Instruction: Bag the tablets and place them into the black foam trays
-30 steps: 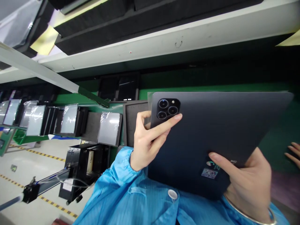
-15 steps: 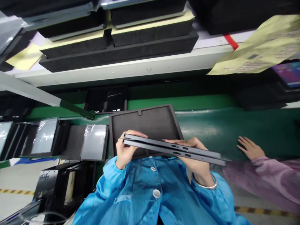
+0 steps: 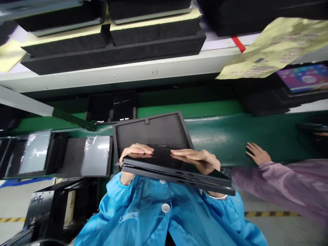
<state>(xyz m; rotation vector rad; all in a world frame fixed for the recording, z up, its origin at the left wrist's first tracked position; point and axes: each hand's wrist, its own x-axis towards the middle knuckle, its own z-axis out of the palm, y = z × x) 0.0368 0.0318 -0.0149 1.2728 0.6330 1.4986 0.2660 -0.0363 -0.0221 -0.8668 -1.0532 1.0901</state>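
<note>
Two dark tablets lie stacked against each other in front of my chest, tilted so that the glossy black screen of the upper tablet (image 3: 161, 160) shows. Below it only the edge of the lower tablet (image 3: 176, 182) is visible, with port openings along it. My left hand (image 3: 132, 152) grips the pair at the left end, fingers over the screen's far edge. At the right, my right hand (image 3: 201, 159) holds both, its fingers laid on the screen and the rest partly hidden behind the tablets. Beyond them rests a black foam tray (image 3: 153, 131) on the green bench.
Film-wrapped silver tablets (image 3: 96, 155) sit on black foam at the left. Dark tablets (image 3: 124, 106) lie in a tray farther back. Foam blocks (image 3: 115, 51) fill the shelf above. A co-worker's hand (image 3: 258, 153) rests on the bench (image 3: 220, 136) at the right.
The two tablets have tipped, so the upper one's black screen now shows instead of just the edges. Both hands have shifted their fingers onto that screen. The view has moved slightly.
</note>
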